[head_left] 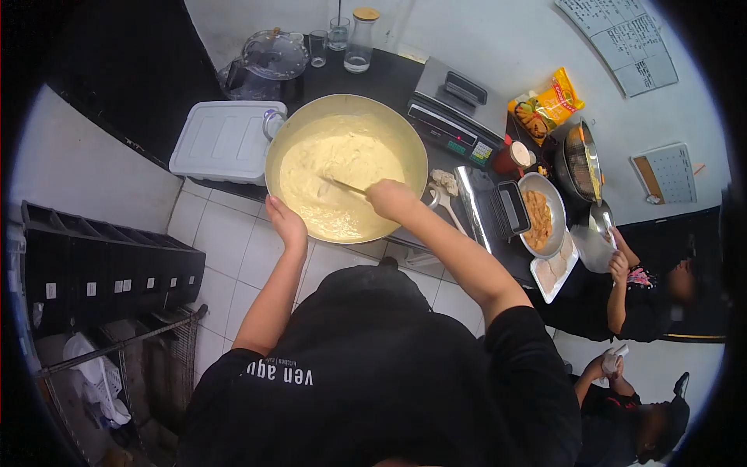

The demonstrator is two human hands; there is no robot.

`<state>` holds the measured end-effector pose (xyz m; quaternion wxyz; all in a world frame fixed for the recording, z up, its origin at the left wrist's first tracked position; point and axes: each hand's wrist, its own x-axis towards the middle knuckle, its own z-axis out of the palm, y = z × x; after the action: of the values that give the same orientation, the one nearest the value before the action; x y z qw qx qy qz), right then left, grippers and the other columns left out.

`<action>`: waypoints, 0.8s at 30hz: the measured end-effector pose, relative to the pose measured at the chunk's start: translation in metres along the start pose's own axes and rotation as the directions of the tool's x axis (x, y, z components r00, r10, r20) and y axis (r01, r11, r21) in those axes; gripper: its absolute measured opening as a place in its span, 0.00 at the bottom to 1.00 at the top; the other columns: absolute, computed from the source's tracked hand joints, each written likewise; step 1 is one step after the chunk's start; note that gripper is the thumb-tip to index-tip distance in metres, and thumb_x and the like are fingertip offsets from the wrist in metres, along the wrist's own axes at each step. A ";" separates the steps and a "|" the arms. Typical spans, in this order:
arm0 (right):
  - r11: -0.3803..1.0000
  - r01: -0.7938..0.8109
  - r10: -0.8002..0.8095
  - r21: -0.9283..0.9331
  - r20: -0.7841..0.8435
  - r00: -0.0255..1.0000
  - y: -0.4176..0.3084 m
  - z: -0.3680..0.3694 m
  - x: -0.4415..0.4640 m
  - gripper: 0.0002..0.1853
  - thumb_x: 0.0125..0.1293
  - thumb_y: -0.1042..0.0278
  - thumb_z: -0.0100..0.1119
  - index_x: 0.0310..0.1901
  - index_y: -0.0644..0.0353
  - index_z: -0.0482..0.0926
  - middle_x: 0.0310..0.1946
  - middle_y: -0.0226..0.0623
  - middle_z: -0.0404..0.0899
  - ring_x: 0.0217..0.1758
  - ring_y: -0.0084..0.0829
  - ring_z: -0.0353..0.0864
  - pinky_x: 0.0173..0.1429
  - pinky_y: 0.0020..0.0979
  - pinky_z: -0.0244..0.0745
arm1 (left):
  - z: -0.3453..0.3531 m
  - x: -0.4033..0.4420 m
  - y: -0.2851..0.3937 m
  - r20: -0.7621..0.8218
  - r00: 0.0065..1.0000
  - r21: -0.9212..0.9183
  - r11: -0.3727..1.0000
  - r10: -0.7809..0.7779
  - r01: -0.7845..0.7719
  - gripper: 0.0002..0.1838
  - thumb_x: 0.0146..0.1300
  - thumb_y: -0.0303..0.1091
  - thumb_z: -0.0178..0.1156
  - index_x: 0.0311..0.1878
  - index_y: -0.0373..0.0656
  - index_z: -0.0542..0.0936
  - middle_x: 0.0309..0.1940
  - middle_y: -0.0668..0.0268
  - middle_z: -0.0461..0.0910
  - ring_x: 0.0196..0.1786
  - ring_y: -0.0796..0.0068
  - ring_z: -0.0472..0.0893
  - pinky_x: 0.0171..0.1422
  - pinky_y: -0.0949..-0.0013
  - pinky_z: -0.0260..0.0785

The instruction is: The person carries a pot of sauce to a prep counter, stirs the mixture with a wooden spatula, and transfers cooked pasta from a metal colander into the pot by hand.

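Note:
A large metal pot [422, 140] full of thick, pale yellow batter [342, 148] stands at the counter's front edge. My right hand [391, 200] is closed around the handle of a long spoon [346, 186]. The spoon's head is sunk in the batter, so its shape is hidden. At the pot's near left side, my left hand [289, 226] holds the outer wall just below the rim. Some of its fingers are hidden against the pot.
Left of the pot lies a lidded white container [229, 140]. A digital scale [455, 117] stands behind right. Further right are a bowl of orange-brown food [538, 218], a white tray [554, 272] and a yellow bag [547, 107]. Two co-workers [646, 288] work at the right.

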<state>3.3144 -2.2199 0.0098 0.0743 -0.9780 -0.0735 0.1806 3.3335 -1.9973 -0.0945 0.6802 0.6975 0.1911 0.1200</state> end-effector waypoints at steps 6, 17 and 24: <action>0.981 -0.089 0.066 -0.172 -0.137 0.988 -0.009 -0.035 -0.091 0.09 0.58 0.71 0.54 0.37 0.57 0.84 0.37 0.47 0.81 0.40 0.45 0.83 0.43 0.40 0.79 | 0.004 -0.002 0.004 -0.085 0.993 0.090 0.993 0.079 -0.071 0.30 0.76 0.46 0.34 0.67 0.28 0.59 0.66 0.45 0.61 0.69 0.53 0.61 0.73 0.61 0.50; 0.905 0.117 -0.181 -0.409 -0.122 0.976 0.056 0.014 -0.071 0.22 0.54 0.54 0.64 0.46 0.60 0.79 0.41 0.51 0.79 0.51 0.54 0.76 0.55 0.48 0.71 | 0.014 -0.015 0.013 -0.146 0.986 0.372 0.919 -0.082 0.131 0.33 0.72 0.55 0.34 0.74 0.47 0.51 0.76 0.63 0.44 0.78 0.59 0.41 0.73 0.33 0.39; 0.820 0.285 -0.191 -0.496 0.232 0.954 0.055 -0.025 -0.047 0.28 0.56 0.43 0.63 0.51 0.57 0.79 0.41 0.53 0.81 0.47 0.49 0.80 0.51 0.45 0.75 | -0.064 -0.098 -0.026 -0.269 0.932 0.403 0.851 -0.242 0.337 0.21 0.64 0.48 0.53 0.57 0.51 0.75 0.65 0.60 0.66 0.71 0.54 0.59 0.66 0.32 0.53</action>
<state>3.2866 -2.2844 0.0390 -0.1798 -0.9246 -0.2478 0.2266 3.2149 -1.9815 -0.1078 0.4900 0.7800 0.3870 0.0414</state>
